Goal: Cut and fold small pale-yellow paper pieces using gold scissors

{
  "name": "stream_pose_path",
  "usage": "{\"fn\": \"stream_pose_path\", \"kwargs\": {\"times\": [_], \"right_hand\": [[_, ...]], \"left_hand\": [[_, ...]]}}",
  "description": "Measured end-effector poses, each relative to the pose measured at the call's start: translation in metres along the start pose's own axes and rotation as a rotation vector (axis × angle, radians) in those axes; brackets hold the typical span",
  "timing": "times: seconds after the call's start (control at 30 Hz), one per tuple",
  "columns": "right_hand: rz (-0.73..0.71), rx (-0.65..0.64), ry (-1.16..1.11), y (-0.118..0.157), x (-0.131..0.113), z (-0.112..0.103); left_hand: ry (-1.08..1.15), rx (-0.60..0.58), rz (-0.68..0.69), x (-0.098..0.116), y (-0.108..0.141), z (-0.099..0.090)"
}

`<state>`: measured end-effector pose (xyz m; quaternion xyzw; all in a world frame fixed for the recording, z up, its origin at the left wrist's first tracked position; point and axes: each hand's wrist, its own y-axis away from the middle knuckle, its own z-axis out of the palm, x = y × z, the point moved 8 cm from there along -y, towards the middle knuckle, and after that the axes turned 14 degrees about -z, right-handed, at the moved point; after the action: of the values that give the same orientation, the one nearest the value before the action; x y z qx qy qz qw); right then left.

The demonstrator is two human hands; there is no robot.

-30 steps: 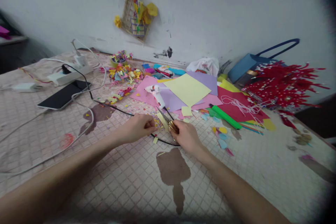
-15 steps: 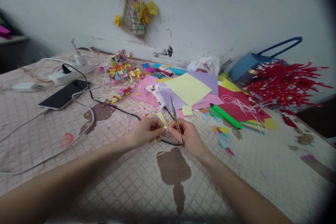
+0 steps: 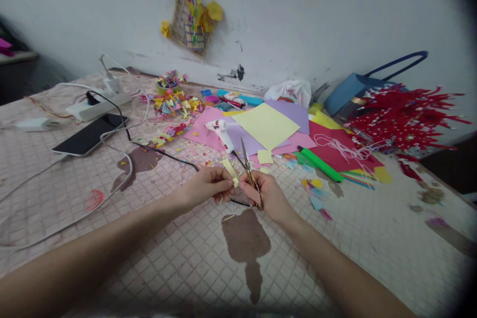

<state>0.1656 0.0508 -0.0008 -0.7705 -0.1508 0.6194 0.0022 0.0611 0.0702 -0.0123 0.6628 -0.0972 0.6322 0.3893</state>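
Observation:
My left hand (image 3: 211,185) pinches a small strip of pale yellow paper (image 3: 230,168) between thumb and fingers. Close beside it, my right hand (image 3: 265,190) is closed on gold-handled scissors (image 3: 246,160), whose blades point up and away from me. The right thumb and fingertips are near the paper's lower end; I cannot tell whether they touch it. Just beyond the hands lies a white glue gun (image 3: 222,135), its black cord running down behind my fingers. A small yellow paper square (image 3: 265,156) rests beyond the scissors.
Behind are stacked coloured sheets (image 3: 268,125) and a heap of paper cuttings (image 3: 177,103). A green marker-like tube (image 3: 321,164), white string (image 3: 346,149) and red fuzzy stems (image 3: 402,119) lie right. To the left are a tablet (image 3: 90,135), a power strip (image 3: 97,105) and loose cables.
The scissors have turned slightly in my right hand, and their handle loops look wider apart. The whole view has shifted a little; my left hand still pinches the strip.

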Motion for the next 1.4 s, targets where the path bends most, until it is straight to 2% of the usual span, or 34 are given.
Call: {"fn": "stream_pose_path", "kwargs": {"times": [0.2, 0.37, 0.47, 0.6, 0.7, 0.9, 1.4], "right_hand": [[0.063, 0.009, -0.071, 0.002, 0.004, 0.002], [0.042, 0.048, -0.172, 0.004, -0.001, 0.000], [0.028, -0.003, -0.133, 0.008, -0.007, 0.000], [0.059, -0.123, -0.045, 0.013, -0.008, 0.004], [0.061, -0.163, 0.037, 0.015, -0.008, 0.005], [0.057, -0.195, 0.133, 0.017, -0.007, 0.009], [0.105, -0.162, 0.088, 0.018, -0.003, 0.009]], "left_hand": [[0.137, 0.007, -0.070, -0.007, -0.002, -0.003], [0.233, 0.066, -0.047, 0.000, 0.001, -0.015], [0.290, 0.108, -0.012, 0.008, 0.004, -0.024], [0.320, 0.088, 0.033, 0.017, 0.007, -0.029], [0.328, 0.085, 0.057, 0.021, 0.008, -0.032], [0.370, 0.066, 0.083, 0.022, 0.007, -0.034], [0.372, 0.062, 0.088, 0.019, 0.005, -0.034]]}}
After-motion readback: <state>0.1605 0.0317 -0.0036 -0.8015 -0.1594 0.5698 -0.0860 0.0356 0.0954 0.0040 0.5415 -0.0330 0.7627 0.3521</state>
